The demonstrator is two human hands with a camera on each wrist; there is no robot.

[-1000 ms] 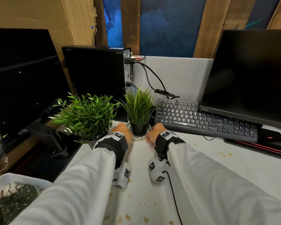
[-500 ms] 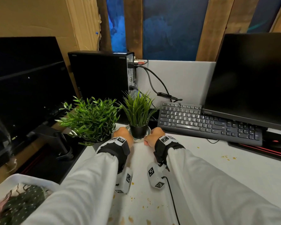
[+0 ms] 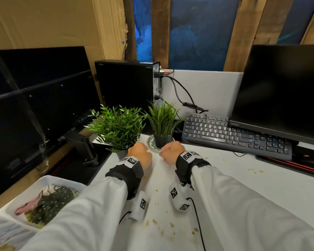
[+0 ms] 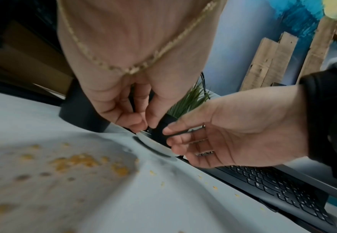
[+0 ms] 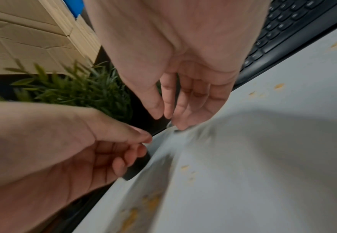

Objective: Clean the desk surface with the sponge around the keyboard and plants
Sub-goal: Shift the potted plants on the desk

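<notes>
A small grass plant in a black pot stands on a patterned saucer on the white desk, left of the black keyboard. A bushier leafy plant stands further left. My left hand and right hand sit just in front of the saucer, fingers loosely bent. In the left wrist view my left hand hovers at the saucer rim and the right hand's thumb is at the pot. Neither hand holds anything. No sponge is plainly visible.
Orange crumbs are scattered on the desk near me and by the mouse pad. A white tray with a dark dotted cloth sits at the lower left. A computer tower and monitors stand behind.
Both hands have drawn back toward me from the sides of the small pot to just in front of its saucer. The plant stays in place.
</notes>
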